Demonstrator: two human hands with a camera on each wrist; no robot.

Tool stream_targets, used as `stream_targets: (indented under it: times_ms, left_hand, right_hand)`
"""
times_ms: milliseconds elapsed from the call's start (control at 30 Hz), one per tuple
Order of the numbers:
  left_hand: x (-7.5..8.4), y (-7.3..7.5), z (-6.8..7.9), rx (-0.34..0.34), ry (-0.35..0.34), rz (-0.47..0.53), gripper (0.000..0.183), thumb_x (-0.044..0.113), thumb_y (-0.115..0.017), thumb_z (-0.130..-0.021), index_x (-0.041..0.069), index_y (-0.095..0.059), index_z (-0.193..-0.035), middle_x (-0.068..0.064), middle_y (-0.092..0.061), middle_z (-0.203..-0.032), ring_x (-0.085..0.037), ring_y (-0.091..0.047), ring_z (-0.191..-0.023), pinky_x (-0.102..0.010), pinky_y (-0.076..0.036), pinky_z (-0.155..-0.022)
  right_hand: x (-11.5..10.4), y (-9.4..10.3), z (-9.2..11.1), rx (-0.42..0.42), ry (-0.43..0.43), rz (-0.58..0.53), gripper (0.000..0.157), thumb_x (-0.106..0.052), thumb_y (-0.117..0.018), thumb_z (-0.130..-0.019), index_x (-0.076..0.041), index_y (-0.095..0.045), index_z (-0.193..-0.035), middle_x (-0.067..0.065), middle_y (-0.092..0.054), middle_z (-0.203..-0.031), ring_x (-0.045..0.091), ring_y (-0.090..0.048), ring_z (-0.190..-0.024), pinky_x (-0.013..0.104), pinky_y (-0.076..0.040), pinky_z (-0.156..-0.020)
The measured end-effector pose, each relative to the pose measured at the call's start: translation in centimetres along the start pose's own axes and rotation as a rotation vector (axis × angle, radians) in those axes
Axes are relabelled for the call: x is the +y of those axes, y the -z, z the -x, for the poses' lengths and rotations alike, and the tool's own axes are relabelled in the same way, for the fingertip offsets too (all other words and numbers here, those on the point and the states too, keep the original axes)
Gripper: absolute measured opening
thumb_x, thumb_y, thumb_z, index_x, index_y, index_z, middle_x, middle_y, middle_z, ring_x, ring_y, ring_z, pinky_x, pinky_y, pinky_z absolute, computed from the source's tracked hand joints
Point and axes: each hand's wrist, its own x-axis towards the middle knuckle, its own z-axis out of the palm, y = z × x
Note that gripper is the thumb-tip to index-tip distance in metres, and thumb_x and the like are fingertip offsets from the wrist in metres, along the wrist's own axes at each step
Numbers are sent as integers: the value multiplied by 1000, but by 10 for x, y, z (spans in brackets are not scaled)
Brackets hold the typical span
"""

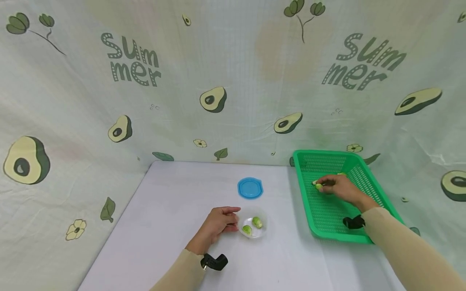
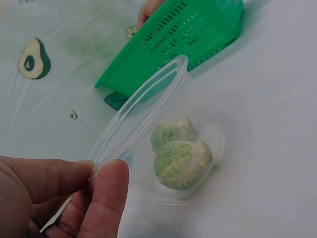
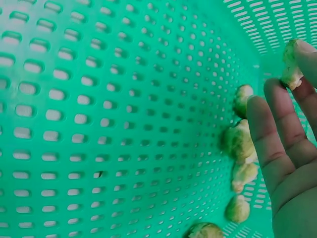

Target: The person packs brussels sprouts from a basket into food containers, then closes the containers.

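Observation:
My left hand (image 1: 218, 222) pinches the rim of a small clear plastic tub (image 2: 143, 116) between thumb and fingers. Two green Brussels sprouts (image 2: 182, 166) lie inside the tub, which stands on the table. On the other side, my right hand (image 1: 344, 189) reaches down into a green plastic basket (image 1: 305, 202). Its thumb and fingertips pinch one Brussels sprout (image 3: 291, 67), held off the basket floor. Several more sprouts (image 3: 238, 141) lie along the basket beside the fingers; in the head view the hand hides most of them.
A round blue lid (image 1: 250, 188) lies flat on the white table (image 1: 189, 190), just behind the tub. The basket stands at the right of the table. A curtain (image 1: 240, 60) printed with avocados hangs behind the table. Black cameras (image 1: 215, 262) are strapped to both wrists.

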Motion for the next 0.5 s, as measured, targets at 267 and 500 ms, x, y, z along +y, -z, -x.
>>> stream_targets:
  times_ms: [267, 500]
  left_hand:
    - [-2, -1, 0, -18, -6, -1, 40, -1, -70, -97, 0, -69, -136, -9, -63, -98, -16, -68, -75, -31, -67, -75]
    - [-1, 0, 0, -17, -6, -6, 41, 1, -70, -97, 0, -68, -138, -10, -64, -100, -18, -68, -78, -31, -67, -76]
  right_hand:
    - [-16, 2, 7, 57, -31, -9, 45, -28, -66, -106, 1, -61, -141, 24, -66, -135, 24, -67, -112, 50, -60, -92]
    - [-34, 3, 12, 96, -6, -122, 45, -24, -67, -106, 2, -60, -142, 28, -67, -132, 26, -75, -99, 47, -63, -89]
